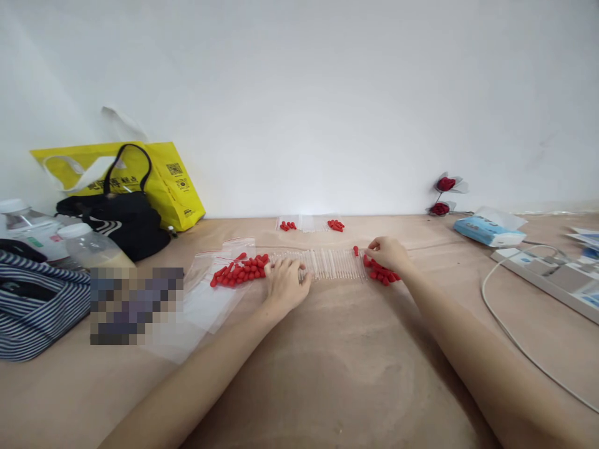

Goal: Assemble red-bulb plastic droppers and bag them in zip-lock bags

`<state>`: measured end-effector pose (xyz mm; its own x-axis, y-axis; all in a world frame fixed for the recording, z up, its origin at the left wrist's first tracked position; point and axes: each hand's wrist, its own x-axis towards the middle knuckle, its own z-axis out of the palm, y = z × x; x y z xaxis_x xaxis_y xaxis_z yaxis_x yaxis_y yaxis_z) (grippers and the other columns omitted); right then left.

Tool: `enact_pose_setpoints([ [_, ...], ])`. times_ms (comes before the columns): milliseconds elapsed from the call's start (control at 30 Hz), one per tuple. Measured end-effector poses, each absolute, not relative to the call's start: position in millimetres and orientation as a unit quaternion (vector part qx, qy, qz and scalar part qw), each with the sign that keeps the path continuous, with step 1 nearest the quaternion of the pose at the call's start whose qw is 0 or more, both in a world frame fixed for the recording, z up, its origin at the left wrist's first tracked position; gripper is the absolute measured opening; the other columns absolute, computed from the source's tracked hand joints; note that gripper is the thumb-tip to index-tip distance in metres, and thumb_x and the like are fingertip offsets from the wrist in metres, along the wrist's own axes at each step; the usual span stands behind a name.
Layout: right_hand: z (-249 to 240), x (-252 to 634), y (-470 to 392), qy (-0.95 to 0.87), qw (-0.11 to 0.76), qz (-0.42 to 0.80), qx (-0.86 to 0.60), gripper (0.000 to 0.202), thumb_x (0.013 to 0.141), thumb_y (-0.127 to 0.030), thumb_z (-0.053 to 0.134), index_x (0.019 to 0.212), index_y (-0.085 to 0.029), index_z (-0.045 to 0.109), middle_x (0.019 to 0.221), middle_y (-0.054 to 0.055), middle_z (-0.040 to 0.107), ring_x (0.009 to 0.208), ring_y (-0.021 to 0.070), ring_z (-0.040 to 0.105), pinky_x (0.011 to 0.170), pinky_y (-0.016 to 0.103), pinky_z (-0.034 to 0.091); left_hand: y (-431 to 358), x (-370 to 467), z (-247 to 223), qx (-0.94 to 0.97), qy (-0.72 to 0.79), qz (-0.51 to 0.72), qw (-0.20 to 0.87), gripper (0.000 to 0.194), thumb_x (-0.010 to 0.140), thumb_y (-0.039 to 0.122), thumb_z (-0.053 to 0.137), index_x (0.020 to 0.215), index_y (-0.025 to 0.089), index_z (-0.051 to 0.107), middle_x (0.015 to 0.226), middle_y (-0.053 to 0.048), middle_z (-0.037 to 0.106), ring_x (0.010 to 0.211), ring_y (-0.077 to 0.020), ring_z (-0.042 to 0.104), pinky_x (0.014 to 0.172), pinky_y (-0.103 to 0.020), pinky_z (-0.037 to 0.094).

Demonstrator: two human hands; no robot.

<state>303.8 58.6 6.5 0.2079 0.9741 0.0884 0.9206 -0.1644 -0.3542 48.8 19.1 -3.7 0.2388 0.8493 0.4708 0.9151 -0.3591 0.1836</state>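
A row of thin clear tubes (332, 264) lies side by side across the middle of the wooden table. My left hand (286, 284) rests over the row's left end, palm down, its slightly bent fingers apart. Beside it is a heap of red rubber-like bulbs (243, 272), partly on clear zip bags (206, 296). At the right end my right hand (388, 252) has thumb and fingers pinched together; what they hold, if anything, is hidden. Just left of these fingertips stands a single red bulb (355, 251). More red bulbs (381, 274) lie under my right hand.
Against the wall lies a clear bag (311, 223) with red bulbs at both ends. Bottles (91, 246), a black bag (126, 221), a yellow bag (187, 193) and a striped pouch (42, 305) crowd the left. Tissues (489, 231), a power strip (543, 268) and a cable (496, 315) lie right.
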Motion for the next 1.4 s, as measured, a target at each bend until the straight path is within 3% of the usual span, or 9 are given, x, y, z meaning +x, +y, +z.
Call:
enact_pose_setpoints([
  [300, 18, 331, 51, -0.663, 0.107, 0.147, -0.727, 0.017, 0.060, -0.035, 0.064, 0.066, -0.019, 0.064, 0.062, 0.001, 0.064, 0.059, 0.0128, 0.058, 0.048, 0.020, 0.037, 68, 87, 8, -0.760, -0.635, -0.124, 0.069, 0.027, 0.069, 0.033, 0.052, 0.078, 0.012, 0.065, 0.089, -0.016, 0.063, 0.091, -0.0316, 0.051, 0.081, -0.045, 0.027],
  [567, 23, 323, 51, -0.667, 0.076, 0.141, -0.728, 0.022, 0.048, -0.032, 0.071, 0.063, -0.019, 0.061, 0.062, 0.001, 0.063, 0.059, 0.0152, 0.058, 0.046, 0.021, 0.035, 71, 98, 10, -0.759, -0.644, -0.069, 0.066, 0.024, 0.070, 0.028, 0.050, 0.076, 0.012, 0.068, 0.087, -0.017, 0.064, 0.091, -0.0308, 0.053, 0.084, -0.045, 0.022],
  [833, 34, 315, 42, -0.653, 0.011, 0.163, -0.740, 0.012, 0.050, -0.026, 0.070, 0.053, -0.018, 0.061, 0.056, 0.001, 0.062, 0.058, 0.0145, 0.058, 0.045, 0.020, 0.036, 65, 95, 16, -0.787, -0.604, -0.091, 0.089, 0.019, 0.072, 0.021, 0.050, 0.064, 0.012, 0.064, 0.076, -0.015, 0.064, 0.083, -0.0301, 0.054, 0.079, -0.045, 0.026],
  [1067, 36, 312, 40, -0.647, -0.005, 0.158, -0.746, 0.005, 0.054, -0.020, 0.066, 0.051, -0.018, 0.062, 0.054, 0.001, 0.062, 0.054, 0.0139, 0.058, 0.044, 0.021, 0.037, 12, 48, 15, -0.872, -0.462, -0.124, 0.099, 0.015, 0.080, 0.023, 0.047, 0.072, 0.017, 0.058, 0.081, -0.004, 0.061, 0.084, -0.0189, 0.051, 0.085, -0.038, 0.026],
  [1200, 36, 309, 37, -0.645, -0.020, 0.152, -0.749, 0.007, 0.056, -0.021, 0.063, 0.050, -0.018, 0.061, 0.053, 0.002, 0.062, 0.054, 0.0139, 0.058, 0.045, 0.021, 0.037, -7, 17, 8, -0.910, -0.384, -0.123, 0.096, 0.018, 0.082, 0.021, 0.044, 0.070, 0.017, 0.055, 0.076, -0.003, 0.059, 0.076, -0.0176, 0.050, 0.083, -0.040, 0.025],
  [1400, 47, 303, 31, -0.653, -0.040, 0.105, -0.749, 0.012, 0.063, -0.019, 0.056, 0.052, -0.016, 0.060, 0.055, 0.005, 0.062, 0.055, 0.0150, 0.058, 0.047, 0.022, 0.036, -12, 7, 3, -0.907, -0.388, -0.156, 0.048, 0.009, 0.081, 0.026, 0.048, 0.082, 0.019, 0.054, 0.087, -0.003, 0.058, 0.084, -0.0187, 0.051, 0.083, -0.039, 0.025],
])
